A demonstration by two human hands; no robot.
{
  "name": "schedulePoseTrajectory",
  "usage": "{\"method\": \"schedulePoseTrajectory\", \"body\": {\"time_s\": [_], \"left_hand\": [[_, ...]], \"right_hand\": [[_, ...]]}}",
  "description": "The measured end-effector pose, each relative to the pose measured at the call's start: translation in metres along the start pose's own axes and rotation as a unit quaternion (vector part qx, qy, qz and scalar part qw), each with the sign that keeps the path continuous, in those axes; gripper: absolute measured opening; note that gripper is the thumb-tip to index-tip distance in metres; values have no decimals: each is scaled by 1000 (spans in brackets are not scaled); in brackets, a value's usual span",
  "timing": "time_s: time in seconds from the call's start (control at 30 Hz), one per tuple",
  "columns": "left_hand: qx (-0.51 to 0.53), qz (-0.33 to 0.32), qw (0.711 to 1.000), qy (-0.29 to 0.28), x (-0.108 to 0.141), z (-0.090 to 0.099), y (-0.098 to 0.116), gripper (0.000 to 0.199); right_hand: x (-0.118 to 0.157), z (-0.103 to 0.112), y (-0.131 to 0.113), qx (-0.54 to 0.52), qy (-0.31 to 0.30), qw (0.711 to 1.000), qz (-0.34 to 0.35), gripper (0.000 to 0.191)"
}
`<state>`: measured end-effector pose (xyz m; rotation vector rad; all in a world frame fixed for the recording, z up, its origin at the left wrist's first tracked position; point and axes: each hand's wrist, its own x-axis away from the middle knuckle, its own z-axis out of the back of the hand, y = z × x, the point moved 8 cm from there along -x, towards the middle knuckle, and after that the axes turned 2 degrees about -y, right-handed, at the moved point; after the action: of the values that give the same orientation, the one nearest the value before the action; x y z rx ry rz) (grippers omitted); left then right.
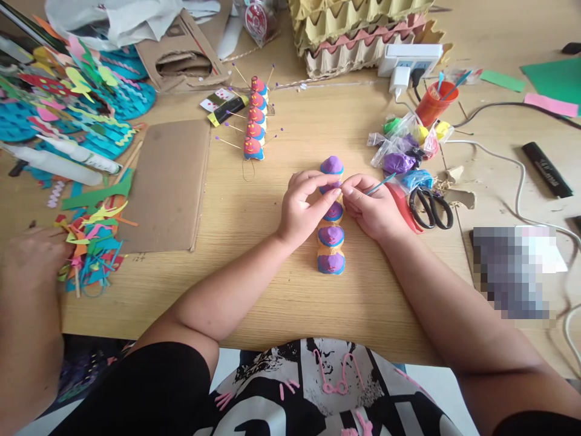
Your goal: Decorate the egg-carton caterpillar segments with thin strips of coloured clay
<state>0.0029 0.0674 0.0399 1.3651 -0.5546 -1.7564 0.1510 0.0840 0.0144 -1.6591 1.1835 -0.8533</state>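
Observation:
A row of egg-carton cups (331,235), painted blue and covered with purple clay, lies on the table in front of me. Above its upper part, my left hand (305,203) pinches thumb and forefinger together; whatever is between them is too small to make out. My right hand (374,209) is closed beside it, its fingertips meeting those of the left. A thin blue stick-like tool (381,183) pokes out from the right hand's grip. My fingers partly hide one of the purple cups.
A red-and-blue egg-carton caterpillar (255,118) with pins stands farther back. Bagged clay (399,162), black-handled scissors (431,208) and an orange cup (436,104) lie to the right. Left are cardboard (164,184), paper scraps (93,248) and another person's hand (39,257). Egg trays (354,36) stand behind.

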Motion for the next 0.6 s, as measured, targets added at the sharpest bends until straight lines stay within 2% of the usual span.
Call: {"method": "schedulePoseTrajectory", "body": {"time_s": [0.17,0.23,0.33,0.6], "left_hand": [[24,31,999,34,2,4,-7,29],[26,48,998,42,3,5,-10,30],[23,63,997,46,4,4,-13,31],[25,70,996,45,4,4,-14,27]], "right_hand": [[0,0,-4,-20,4,1000,1,45],[0,2,-4,-14,10,1000,6,50],[-1,6,-1,7,24,1000,2,57],[-1,9,0,-16,31,999,1,49]]}}
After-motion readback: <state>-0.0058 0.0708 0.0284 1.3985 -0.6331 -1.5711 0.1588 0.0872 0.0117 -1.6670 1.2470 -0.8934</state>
